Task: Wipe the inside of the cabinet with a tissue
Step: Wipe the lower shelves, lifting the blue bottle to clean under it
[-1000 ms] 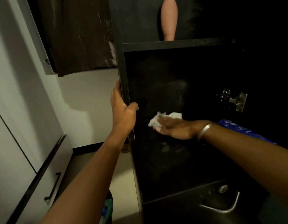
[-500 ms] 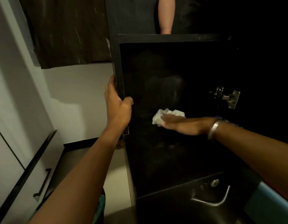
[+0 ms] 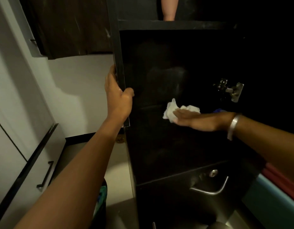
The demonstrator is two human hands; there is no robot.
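A black cabinet door [image 3: 159,66] stands open, its inner face toward me. My left hand [image 3: 117,100] grips the door's free left edge, thumb wrapped onto the inner face. A crumpled white tissue [image 3: 171,110] lies against the door's inner face at mid height. My right hand [image 3: 192,119] presses it there with flat, straight fingers; a silver bangle sits on that wrist. A metal hinge [image 3: 230,90] is fixed on the door to the right of the tissue. The cabinet's interior at the right is too dark to make out.
A dark drawer front with a curved metal handle [image 3: 212,190] and a round lock [image 3: 213,172] sits below the door. White cupboards with a black bar handle [image 3: 45,176] line the left. A pale rounded object [image 3: 168,9] stands on the shelf above. A blue item [image 3: 219,111] peeks behind my right wrist.
My right hand has slid the tissue a short way to the right across the door's inner face. My left hand keeps its grip on the door edge.
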